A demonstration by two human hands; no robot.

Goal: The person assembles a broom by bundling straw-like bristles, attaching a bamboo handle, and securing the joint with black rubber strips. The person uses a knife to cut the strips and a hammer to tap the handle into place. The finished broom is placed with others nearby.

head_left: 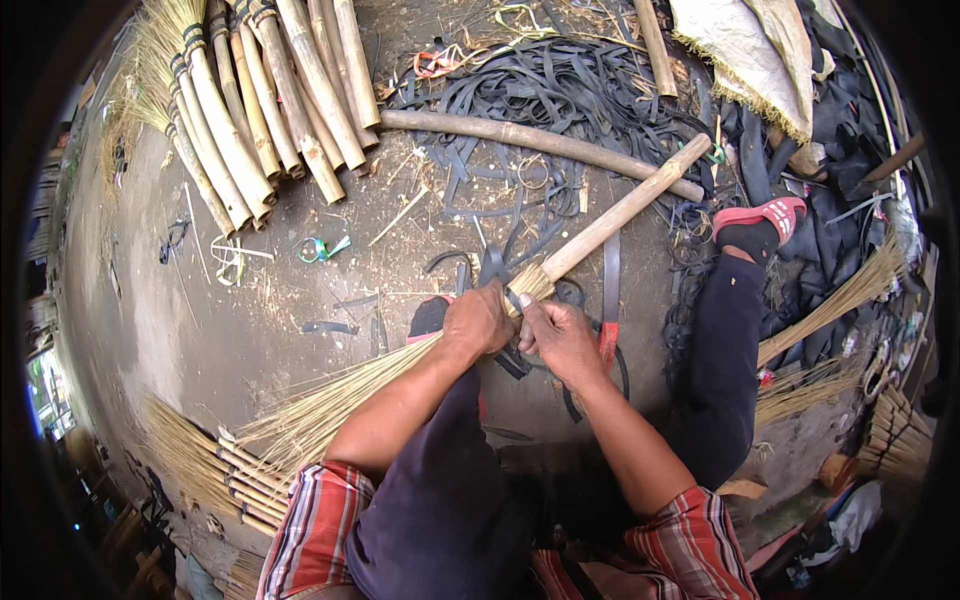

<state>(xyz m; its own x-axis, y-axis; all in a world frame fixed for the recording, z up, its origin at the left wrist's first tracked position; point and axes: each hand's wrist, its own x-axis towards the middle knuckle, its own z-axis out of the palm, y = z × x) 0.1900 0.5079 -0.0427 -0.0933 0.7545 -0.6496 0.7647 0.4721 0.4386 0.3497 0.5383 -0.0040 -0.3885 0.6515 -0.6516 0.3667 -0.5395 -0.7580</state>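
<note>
Holding broom [532,282] above ground [150,270], well in from its left edge | long axis slanting, handle [625,207] toward upper right, bristles [370,375] lower left | grasping bristles with left hand [474,320] | curling right hand [562,338], nearer handle, beside black strip [513,299]; cannot tell whether pinched

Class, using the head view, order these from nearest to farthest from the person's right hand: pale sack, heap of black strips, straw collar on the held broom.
1. Straw collar: right beside the right hand.
2. Heap of black strips: ahead, top middle.
3. Pale sack: ahead and rightward.
</note>
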